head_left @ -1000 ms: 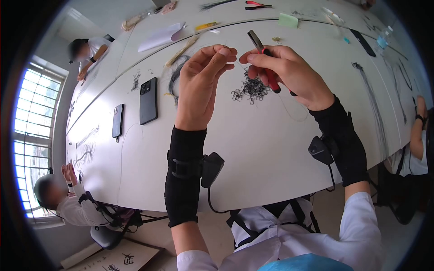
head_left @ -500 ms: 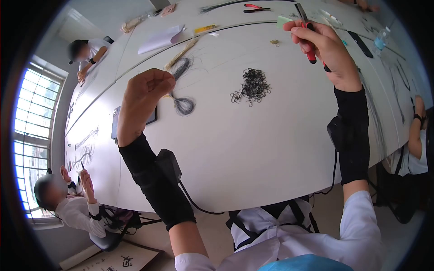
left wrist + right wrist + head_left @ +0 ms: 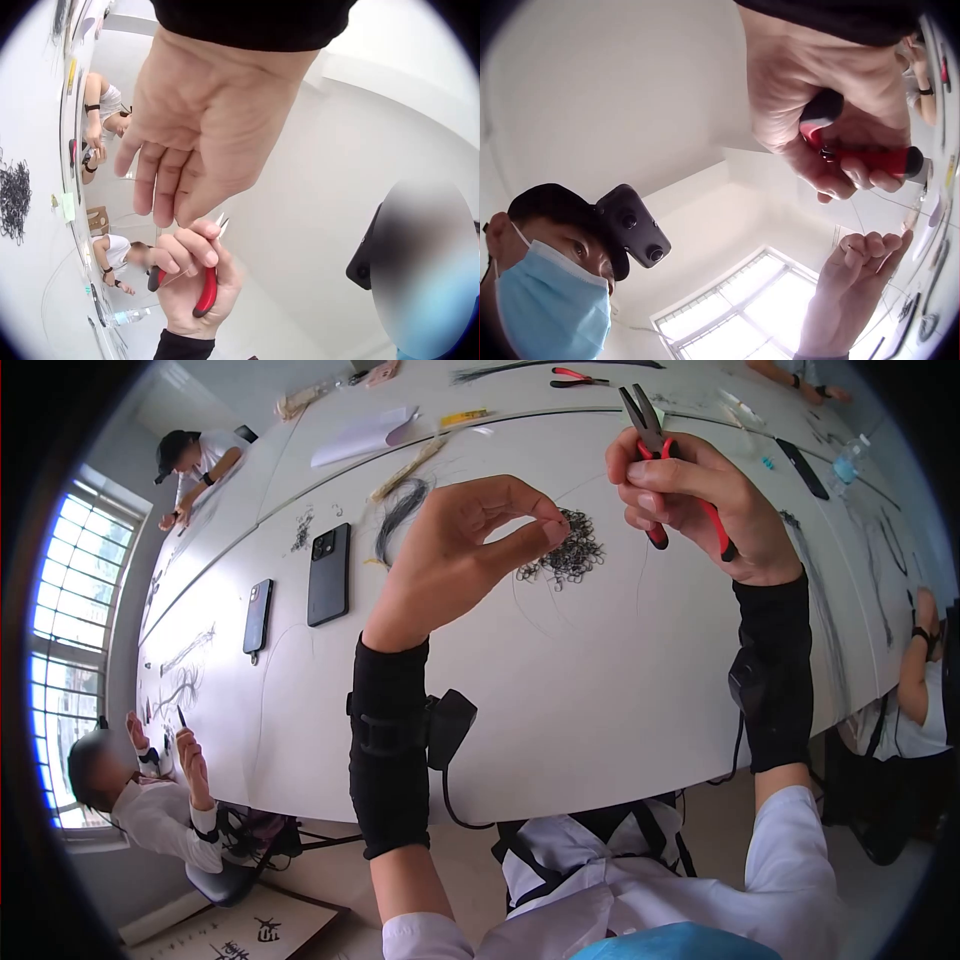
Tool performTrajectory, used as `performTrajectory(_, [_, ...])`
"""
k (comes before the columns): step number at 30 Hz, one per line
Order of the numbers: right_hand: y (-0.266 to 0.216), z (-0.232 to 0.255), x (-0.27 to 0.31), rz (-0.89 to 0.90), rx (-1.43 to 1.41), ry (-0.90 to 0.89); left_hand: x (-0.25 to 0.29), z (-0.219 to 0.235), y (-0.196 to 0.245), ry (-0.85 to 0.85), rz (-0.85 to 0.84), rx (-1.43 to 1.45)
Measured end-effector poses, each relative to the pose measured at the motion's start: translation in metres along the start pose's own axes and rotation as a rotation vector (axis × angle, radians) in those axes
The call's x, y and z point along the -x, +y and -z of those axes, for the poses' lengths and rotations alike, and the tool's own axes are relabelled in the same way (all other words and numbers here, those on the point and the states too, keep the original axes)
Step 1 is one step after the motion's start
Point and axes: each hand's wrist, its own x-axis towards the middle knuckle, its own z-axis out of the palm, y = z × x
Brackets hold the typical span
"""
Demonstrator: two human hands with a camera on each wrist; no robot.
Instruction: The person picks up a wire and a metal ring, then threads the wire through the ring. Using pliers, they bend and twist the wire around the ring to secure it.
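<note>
My left hand [image 3: 450, 555] is raised over the table, thumb and forefinger pinching a tiny dark piece at the fingertips. What that piece is, I cannot tell. A fine thread [image 3: 859, 214] runs between my two hands. In my right hand [image 3: 700, 495] I grip pliers [image 3: 716, 532] with red and black handles, their metal jaws spread and pointing up and away. The handles also show in the right wrist view, against the palm. Behind my left fingertips lies a pile of small black wire loops [image 3: 578, 555], partly hidden by them.
Left of my hand lie a dark phone [image 3: 329, 575], a smaller phone [image 3: 258, 617] and a bundle of dark strands [image 3: 398, 520]. Farther back are a white sheet [image 3: 365, 438] and a second pair of pliers [image 3: 580, 377]. A water bottle [image 3: 848, 463] stands right. Other people sit around.
My hands drew apart from close together, then came nearer again: the left swung left and back right to the pile, the right went right and slightly back. The pliers' jaws, earlier together, are now spread.
</note>
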Motion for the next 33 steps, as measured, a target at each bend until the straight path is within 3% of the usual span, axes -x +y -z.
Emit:
performTrajectory(2, [-0.002, 0.001, -0.001, -0.009, -0.001, -0.020, 0.000, 0.000, -0.008, 0.036, -0.099, 0.009])
performTrajectory(6, [-0.001, 0.000, -0.002, -0.031, -0.016, 0.006, 0.002, -0.006, 0.003, 0.025, 0.068, 0.053])
performTrajectory(12, [0.012, 0.031, -0.009, 0.002, 0.010, 0.110, 0.007, 0.017, -0.003, 0.180, 0.028, -0.163])
performTrajectory(15, [0.011, 0.037, -0.007, -0.044, 0.485, 0.248, 0.010, 0.020, 0.002, 0.237, 0.040, -0.236])
performTrajectory(17, [0.039, 0.049, -0.019, 0.115, 0.756, 0.399, 0.009, 0.020, 0.003, 0.205, -0.028, -0.343])
performTrajectory(19, [0.041, 0.037, -0.021, 0.256, 0.832, 0.432, 0.011, 0.014, 0.001, 0.186, -0.069, -0.415])
performTrajectory(22, [0.030, -0.006, -0.018, 0.210, 0.454, 0.219, 0.007, 0.003, 0.007, 0.185, -0.113, -0.473])
performTrajectory(25, [0.027, -0.022, -0.021, 0.035, 0.438, 0.107, 0.006, 0.000, 0.003, 0.186, -0.170, -0.483])
performTrajectory(28, [0.036, -0.025, -0.022, -0.089, 0.547, 0.195, 0.010, 0.000, 0.011, 0.141, -0.074, -0.500])
performTrajectory(33, [0.033, -0.013, -0.017, -0.101, 0.204, 0.195, 0.009, 0.005, 0.007, 0.154, -0.083, -0.516])
